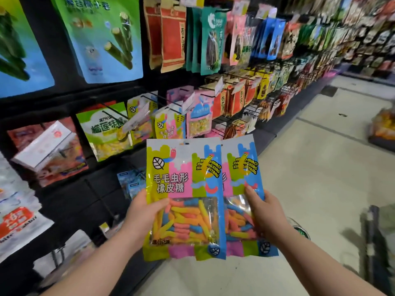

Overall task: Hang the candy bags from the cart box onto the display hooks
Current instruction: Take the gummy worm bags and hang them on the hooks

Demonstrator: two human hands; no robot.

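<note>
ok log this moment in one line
left hand: holds front candy bag | right hand: holds rear candy bag | bags overlap, upright, unhung | matching hung bags ahead

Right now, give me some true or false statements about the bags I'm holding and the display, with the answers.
1. The left hand grips one gummy bag and the right hand grips a second bag. True.
2. The second bag lies in front of the first. False: the gummy bag in the left hand overlaps it.
3. Both held bags are upside down. False: they are upright, with the print readable.
4. A matching bag already hangs on the display rack. True.
5. The bag fronts are fully opaque. False: a clear window shows the candy.
</note>
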